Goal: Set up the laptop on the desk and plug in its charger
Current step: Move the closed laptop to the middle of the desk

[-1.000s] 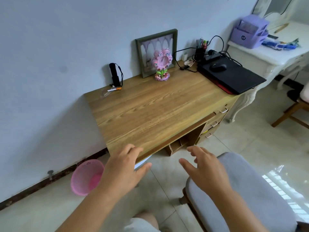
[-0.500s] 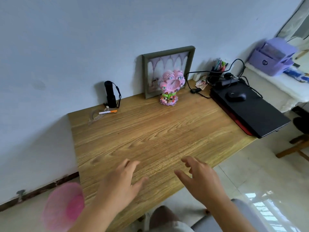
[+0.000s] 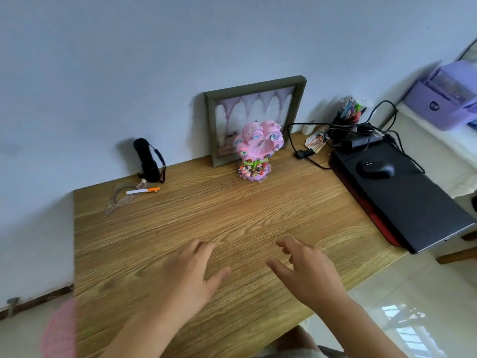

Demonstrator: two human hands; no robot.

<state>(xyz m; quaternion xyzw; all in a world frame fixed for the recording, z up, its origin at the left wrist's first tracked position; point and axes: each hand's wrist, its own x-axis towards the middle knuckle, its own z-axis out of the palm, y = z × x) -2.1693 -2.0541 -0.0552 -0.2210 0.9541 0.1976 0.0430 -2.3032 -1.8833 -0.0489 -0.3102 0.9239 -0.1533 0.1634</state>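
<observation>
both hands have come forward over the wooden surface [image 3: 206, 228]; the left hand [image 3: 191, 275] and right hand [image 3: 309, 275] are spread and hold nothing. closed laptop [image 3: 402, 202] lies far right, mouse [image 3: 375, 169] on top. next job, i think: reach right and move the mouse off

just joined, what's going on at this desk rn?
A person is at a wooden desk with both hands empty. The left hand and right hand hover open over the bare middle. The laptop lies closed at the desk's right end with a mouse on its lid. Its charger and tangled cables sit behind it by the wall. Nothing has been picked up or plugged in yet.
</observation>
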